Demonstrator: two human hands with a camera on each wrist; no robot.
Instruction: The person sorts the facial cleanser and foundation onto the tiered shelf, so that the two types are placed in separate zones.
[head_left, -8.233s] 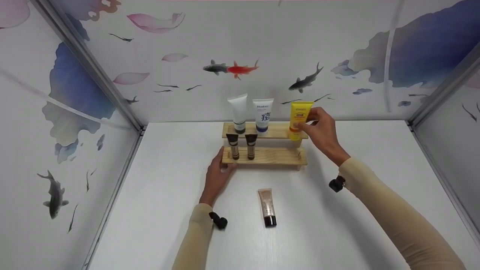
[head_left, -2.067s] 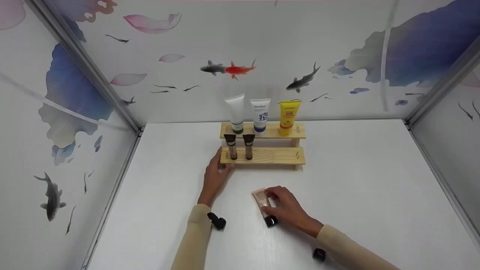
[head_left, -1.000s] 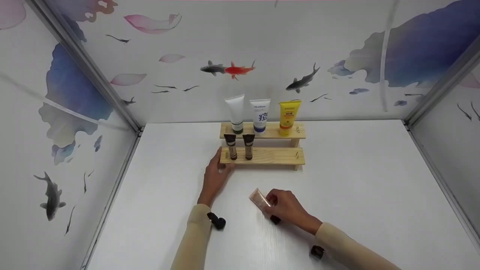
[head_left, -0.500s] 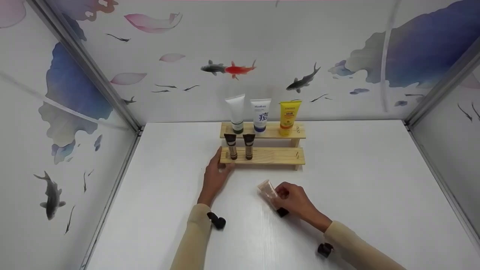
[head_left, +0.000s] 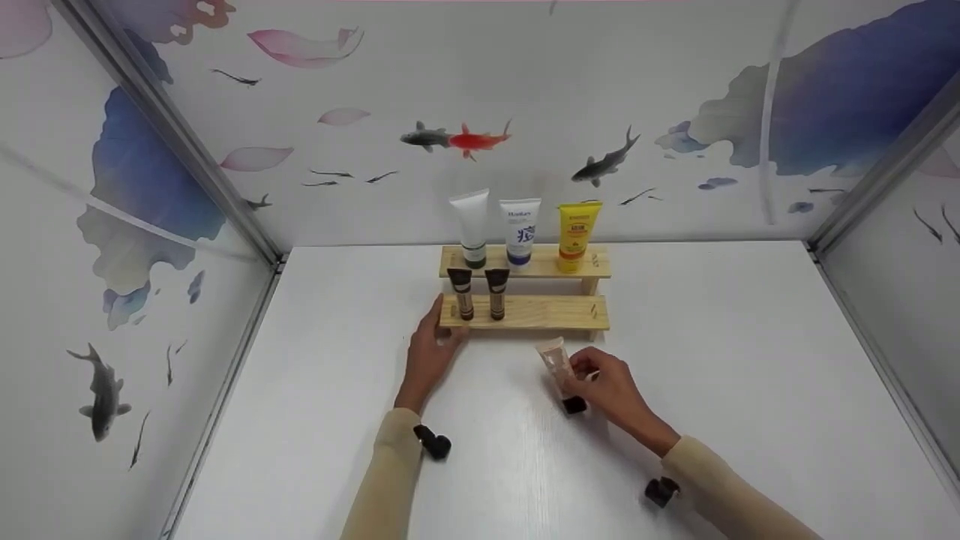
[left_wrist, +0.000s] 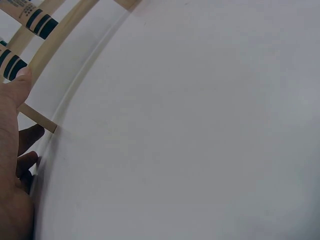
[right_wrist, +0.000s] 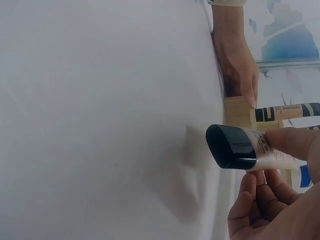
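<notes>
My right hand (head_left: 611, 386) pinches a pinkish-beige cosmetic tube (head_left: 556, 361) between thumb and fingers, tilted over the table in front of the rack. Its black cap (right_wrist: 232, 147) points down, apart from the tabletop in the right wrist view. My left hand (head_left: 431, 360) grips the left end of a two-tier wooden rack (head_left: 551, 311), the thumb (left_wrist: 21, 82) on the lower tier's front edge. Two small brown tubes (head_left: 496, 294) with dark tops stand on that tier's left part. Above them stand a plain white tube (head_left: 471, 225), a white-and-blue tube (head_left: 520, 229) and a yellow tube (head_left: 577, 232).
A white tabletop (head_left: 360, 300) surrounds the rack. Behind it rises a white wall (head_left: 360, 210) printed with fish and petals, and side panels stand left and right. Black wrist cameras (head_left: 433, 442) sit on both sleeves.
The right hand set the yellow tube on the upper tier, then took up the beige tube from the table. It has moved toward the rack and right. The left hand stays on the rack.
</notes>
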